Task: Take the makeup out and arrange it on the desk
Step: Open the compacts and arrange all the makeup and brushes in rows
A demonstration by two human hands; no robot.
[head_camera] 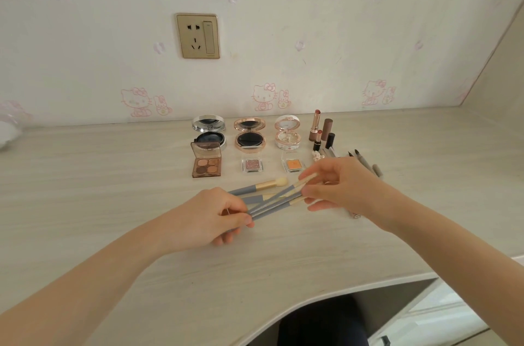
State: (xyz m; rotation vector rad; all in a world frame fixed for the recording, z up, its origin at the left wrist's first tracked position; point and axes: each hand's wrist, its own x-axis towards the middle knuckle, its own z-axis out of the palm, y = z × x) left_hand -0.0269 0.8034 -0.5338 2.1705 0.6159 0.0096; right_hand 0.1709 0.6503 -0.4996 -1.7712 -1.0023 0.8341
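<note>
Brushes, grey-handled, are bunched over the desk's middle: the left hand grips their handle ends, the right hand pinches the tip ends. Sorting step, I judge; next, each needs laying flat in a row before the palette. Beyond, 3 open compacts line the back edge.
</note>
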